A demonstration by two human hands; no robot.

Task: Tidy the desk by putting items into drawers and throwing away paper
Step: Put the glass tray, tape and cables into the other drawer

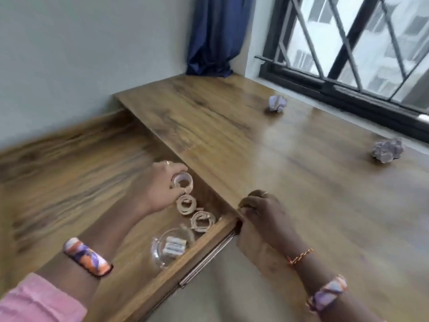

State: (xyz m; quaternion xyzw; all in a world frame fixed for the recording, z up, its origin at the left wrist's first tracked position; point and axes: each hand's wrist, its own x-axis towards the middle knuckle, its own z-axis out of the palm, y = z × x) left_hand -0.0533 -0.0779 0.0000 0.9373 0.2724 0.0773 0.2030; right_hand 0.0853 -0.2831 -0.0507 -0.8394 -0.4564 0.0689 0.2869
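Tape roll [183, 180], pinched by left hand [153, 189] above coiled cords [186, 204]; right hand [260, 210] gripped drawer [204, 242] edge; premature closing risked trapping fingers.

Left hand [160, 187]: forearm reaching forward, fingers and thumb curled in a pinch, ring on one finger. Right hand [262, 212]: fingers curled under, knuckles up, ring visible. Patterned band on each forearm.
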